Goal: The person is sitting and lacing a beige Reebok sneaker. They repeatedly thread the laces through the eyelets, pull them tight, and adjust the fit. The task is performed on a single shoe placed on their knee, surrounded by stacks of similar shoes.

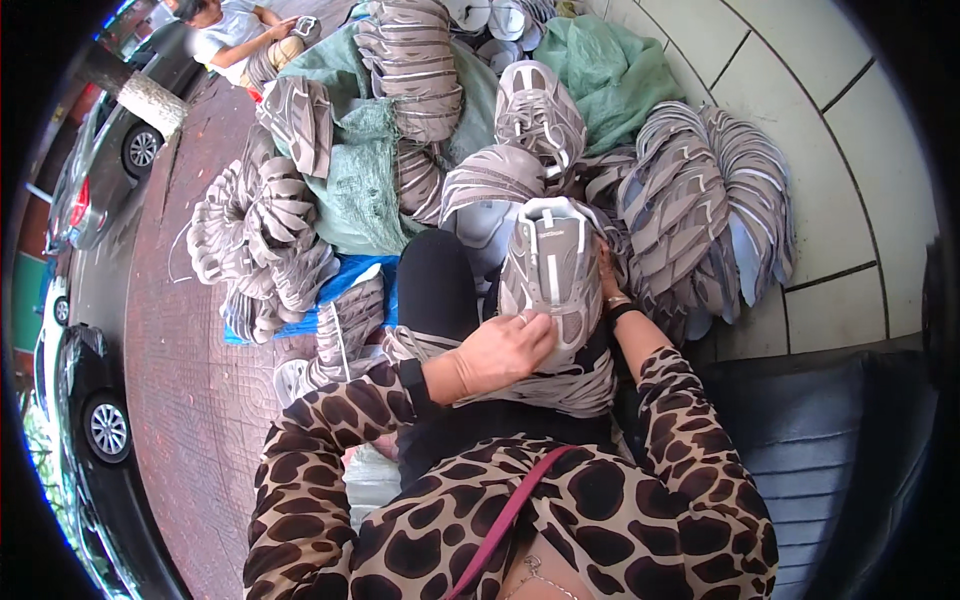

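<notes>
A grey-brown shoe upper [548, 262] with pale stripes rests over my lap, its light-lined opening away from me. Along its right side my right hand [608, 275] is wrapped, gripping it, with part of the fingers hidden. My left hand [503, 352] is closed in a pinch against the near part of the upper. What lies between those fingertips is too small to make out. Below the upper, a bundle of long beige laces [570, 392] lies across my thighs. Just beyond, a laced upper [540, 115] sits above other pale-lined uppers [490, 190].
Fanned stacks of uppers stand at right [690, 200] and left [250, 215]. Green woven sacks [352, 190] and a blue sheet [385, 290] lie among them. A black padded seat [790, 440] is at right. Another person [235, 40] sits far left, near parked cars [95, 400].
</notes>
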Available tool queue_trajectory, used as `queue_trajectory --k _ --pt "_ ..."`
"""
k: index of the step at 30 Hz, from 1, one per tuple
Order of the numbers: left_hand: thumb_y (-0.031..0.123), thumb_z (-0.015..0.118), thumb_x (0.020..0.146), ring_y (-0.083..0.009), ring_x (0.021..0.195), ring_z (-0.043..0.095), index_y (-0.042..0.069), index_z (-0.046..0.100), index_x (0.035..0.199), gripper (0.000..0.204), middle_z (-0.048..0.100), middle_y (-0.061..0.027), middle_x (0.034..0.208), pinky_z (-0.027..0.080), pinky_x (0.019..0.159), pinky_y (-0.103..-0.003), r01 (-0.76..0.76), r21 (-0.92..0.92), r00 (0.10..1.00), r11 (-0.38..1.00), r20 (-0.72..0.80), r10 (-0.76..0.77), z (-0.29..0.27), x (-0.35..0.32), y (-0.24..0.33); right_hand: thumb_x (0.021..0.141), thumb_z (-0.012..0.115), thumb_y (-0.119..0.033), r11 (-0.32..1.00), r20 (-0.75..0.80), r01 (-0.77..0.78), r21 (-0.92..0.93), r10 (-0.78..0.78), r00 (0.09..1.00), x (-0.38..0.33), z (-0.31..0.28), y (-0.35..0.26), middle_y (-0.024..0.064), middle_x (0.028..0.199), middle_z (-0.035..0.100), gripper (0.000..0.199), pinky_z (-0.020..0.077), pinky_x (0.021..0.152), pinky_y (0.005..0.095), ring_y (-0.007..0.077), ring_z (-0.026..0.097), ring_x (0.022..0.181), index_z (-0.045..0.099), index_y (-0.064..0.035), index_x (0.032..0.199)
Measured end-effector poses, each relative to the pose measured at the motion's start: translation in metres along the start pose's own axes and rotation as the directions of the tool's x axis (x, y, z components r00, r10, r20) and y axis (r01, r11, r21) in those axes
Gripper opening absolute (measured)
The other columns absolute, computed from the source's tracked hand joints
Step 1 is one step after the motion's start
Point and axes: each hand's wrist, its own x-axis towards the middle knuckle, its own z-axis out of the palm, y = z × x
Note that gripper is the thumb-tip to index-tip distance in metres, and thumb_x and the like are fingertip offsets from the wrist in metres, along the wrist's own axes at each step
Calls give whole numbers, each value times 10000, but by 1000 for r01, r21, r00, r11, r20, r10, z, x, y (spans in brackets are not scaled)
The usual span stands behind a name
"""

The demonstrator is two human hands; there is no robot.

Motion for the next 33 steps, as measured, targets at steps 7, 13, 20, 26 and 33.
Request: queue_trajectory --k 7,13,20,26,33 --pt "150 553 792 -207 796 618 -55 517 1173 434 548 -101 936 530 674 -297 119 18 981 993 154 -121 11 -35 7 883 524 8 982 -18 154 107 -153 988 4 -76 -121 192 1189 643 259 458 991 398 337 600 1139 649 28 1109" --pt "142 586 775 -214 753 642 -5 548 974 250 577 -99 865 539 575 -301 158 16 984 987 82 -158 38 2 23 942 554 -256 930 -87 365 -41 -367 926 4 -101 -210 177 1444 440 495 264 1129 458 373 397 1325 477 -80 1398" --pt "154 606 844 -279 716 662 -102 561 1125 382 594 -202 995 561 623 -334 381 -102 881 919 342 -328 32 -28 31 939 542 -296 895 180 447 9 -441 879 2 -63 -201 132 1591 251 550 148 1189 487 345 186 1471 436 -157 1460" --pt "49 627 857 -362 884 666 -12 602 1137 288 637 -203 1087 555 718 -408 427 -547 879 720 66 -471 3 -68 17 815 695 -77 916 278 234 325 -329 903 -69 -126 -217 92 1031 610 164 450 926 374 260 579 1003 625 -38 957" --pt "78 682 838 -349 899 643 15 644 1086 259 665 -162 1010 513 793 -412 457 -612 850 645 86 -520 -15 -46 17 757 719 -14 965 299 189 181 -237 925 -110 -130 -236 101 980 592 179 477 822 372 291 572 948 613 -32 900"
